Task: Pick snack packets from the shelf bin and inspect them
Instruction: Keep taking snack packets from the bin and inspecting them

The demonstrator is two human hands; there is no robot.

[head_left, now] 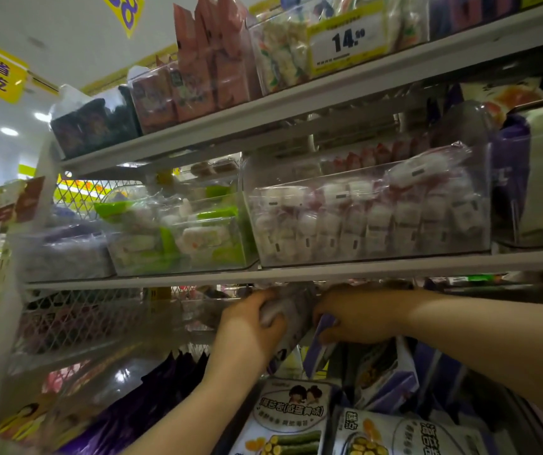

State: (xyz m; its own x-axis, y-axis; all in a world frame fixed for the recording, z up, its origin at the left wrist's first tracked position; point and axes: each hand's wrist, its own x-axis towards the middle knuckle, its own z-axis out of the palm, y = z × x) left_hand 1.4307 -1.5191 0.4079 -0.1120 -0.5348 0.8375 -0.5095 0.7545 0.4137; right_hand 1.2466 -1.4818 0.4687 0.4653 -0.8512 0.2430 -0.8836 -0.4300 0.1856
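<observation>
Both of my hands reach up under the middle shelf edge (296, 272). My left hand (250, 326) grips a pale grey-and-purple snack packet (291, 318) by its left side. My right hand (358, 318) pinches the same packet's purple right edge, fingers curled round it. The packet hangs between the two hands, just in front of a clear shelf bin (198, 313) on the level behind them. Its upper part is blurred and partly hidden by my fingers.
Clear bins above hold white-and-red wrapped snacks (372, 221) and green-and-white packs (178, 234). Below my arms stand purple-and-white snack bags (293, 418) and dark purple packets (152, 399). A yellow price tag (349, 41) marks the top shelf. A white mesh panel (76, 323) closes the left.
</observation>
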